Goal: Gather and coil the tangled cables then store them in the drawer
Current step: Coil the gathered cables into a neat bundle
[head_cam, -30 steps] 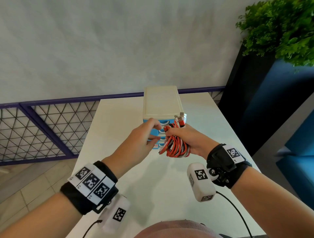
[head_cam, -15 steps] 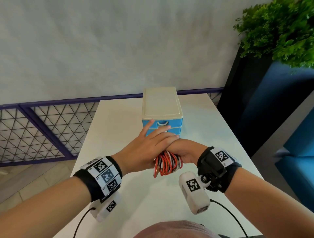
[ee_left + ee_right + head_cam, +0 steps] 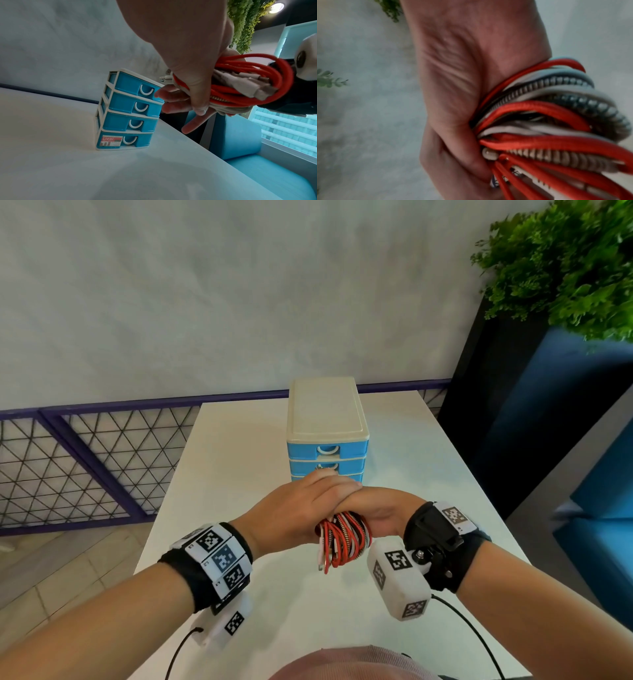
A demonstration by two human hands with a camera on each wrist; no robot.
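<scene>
A coiled bundle of red and white cables (image 3: 344,539) hangs just in front of the small blue drawer unit (image 3: 327,436), above the white table (image 3: 239,460). My right hand (image 3: 380,508) grips the bundle from the right; in the right wrist view its curled fingers (image 3: 462,155) wrap the cables (image 3: 547,121). My left hand (image 3: 301,508) lies over the right hand. In the left wrist view the left thumb (image 3: 199,105) clamps across the bundle (image 3: 248,83). Every drawer of the unit (image 3: 126,108) sits pushed in.
The drawer unit stands mid-table toward the far edge. A purple mesh railing (image 3: 85,460) runs along the left, beyond the table edge. A dark planter with a green plant (image 3: 565,261) and blue seating (image 3: 599,508) are on the right.
Both hands and the bundle came down and toward me, away from the drawer fronts. The left hand left the drawers, settled on the right hand, and its splayed fingers drew together.
</scene>
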